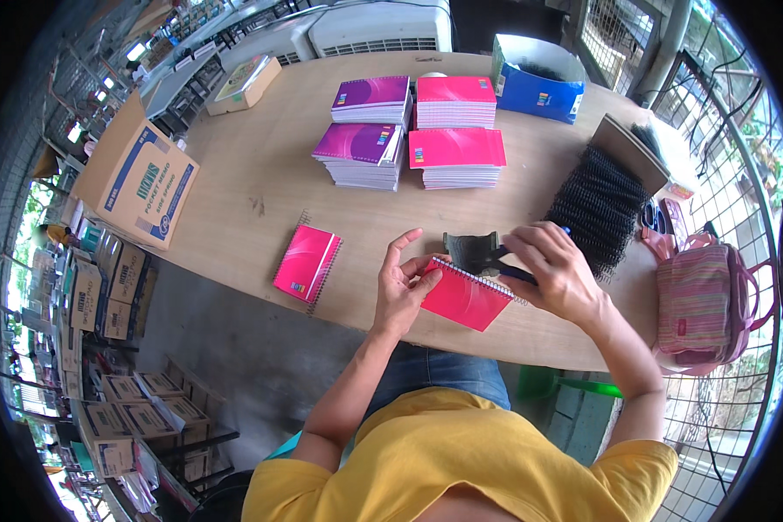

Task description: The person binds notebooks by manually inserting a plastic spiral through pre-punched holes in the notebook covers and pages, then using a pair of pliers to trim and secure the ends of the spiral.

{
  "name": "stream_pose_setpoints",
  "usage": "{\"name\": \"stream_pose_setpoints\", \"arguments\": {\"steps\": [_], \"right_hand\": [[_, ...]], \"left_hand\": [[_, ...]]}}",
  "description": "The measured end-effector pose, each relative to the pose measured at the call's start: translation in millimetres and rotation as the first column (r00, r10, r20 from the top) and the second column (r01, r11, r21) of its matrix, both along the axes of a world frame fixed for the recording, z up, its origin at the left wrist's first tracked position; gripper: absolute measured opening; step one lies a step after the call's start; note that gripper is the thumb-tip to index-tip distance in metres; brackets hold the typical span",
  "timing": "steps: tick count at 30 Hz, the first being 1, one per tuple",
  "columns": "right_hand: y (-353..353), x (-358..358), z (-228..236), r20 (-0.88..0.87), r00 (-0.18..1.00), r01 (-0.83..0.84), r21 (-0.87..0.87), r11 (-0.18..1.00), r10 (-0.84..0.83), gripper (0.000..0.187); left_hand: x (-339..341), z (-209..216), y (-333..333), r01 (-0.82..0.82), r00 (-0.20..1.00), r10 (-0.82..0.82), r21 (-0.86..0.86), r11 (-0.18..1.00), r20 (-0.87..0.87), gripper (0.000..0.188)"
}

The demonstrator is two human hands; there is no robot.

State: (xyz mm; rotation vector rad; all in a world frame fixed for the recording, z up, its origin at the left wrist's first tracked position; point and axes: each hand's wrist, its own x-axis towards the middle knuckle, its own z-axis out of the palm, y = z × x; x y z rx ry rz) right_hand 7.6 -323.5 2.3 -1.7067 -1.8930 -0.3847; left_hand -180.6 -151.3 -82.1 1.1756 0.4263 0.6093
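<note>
My left hand (400,294) grips a pink spiral notebook (468,300) at its left end, thumb on the cover, above the table's near edge. A wire coil runs along the notebook's upper edge and sticks out past its right corner. My right hand (555,271) is closed round pliers with dark blue handles (518,275), their jaws close to the coil. Just behind the notebook lies a dark curved piece (471,250), partly hidden by the pliers. To the left, pink notebooks (306,264) with coils protruding rest in a small pile.
Stacks of purple notebooks (357,143) and pink notebooks (457,148) stand at the back of the table. Black wire coils (593,209) are heaped at right, near a striped bag (703,304). A blue box (539,91) sits behind; a cardboard carton (143,178) stands at left.
</note>
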Motion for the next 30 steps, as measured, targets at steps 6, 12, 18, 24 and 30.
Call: {"name": "stream_pose_setpoints", "arguments": {"steps": [6, 12, 18, 24, 30], "right_hand": [[32.4, -6.1, 13.1, 0.409, 0.909, -0.117, 0.063, 0.991, 0.081, 0.026], [41.5, -3.7, 14.4, 0.519, 0.842, -0.199, 0.043, 0.979, 0.148, 0.019], [33.3, -6.6, 14.7, 0.158, 0.967, -0.154, -0.270, 0.951, 0.201, 0.024], [25.5, -15.7, -0.2, -0.547, 0.836, -0.136, -0.294, 0.946, -0.050, 0.027], [-26.5, 9.0, -23.1, -0.424, 0.845, 0.206, -0.307, 0.929, -0.327, 0.031]], "left_hand": [[-3.9, 4.4, -4.6, -0.007, 0.998, 0.013, 0.105, 0.994, -0.060, 0.070], [-4.0, 9.2, -6.4, 0.005, 0.991, 0.015, 0.150, 0.989, -0.131, 0.073], [-6.1, 1.9, -9.0, -0.040, 0.992, 0.062, 0.182, 0.983, -0.112, 0.064], [-11.0, 30.0, -16.2, -0.066, 0.944, 0.244, 0.596, 0.801, -0.223, 0.017], [-58.8, 54.2, 136.4, 0.210, 0.800, 0.523, 0.953, 0.216, -0.295, 0.015]]}}
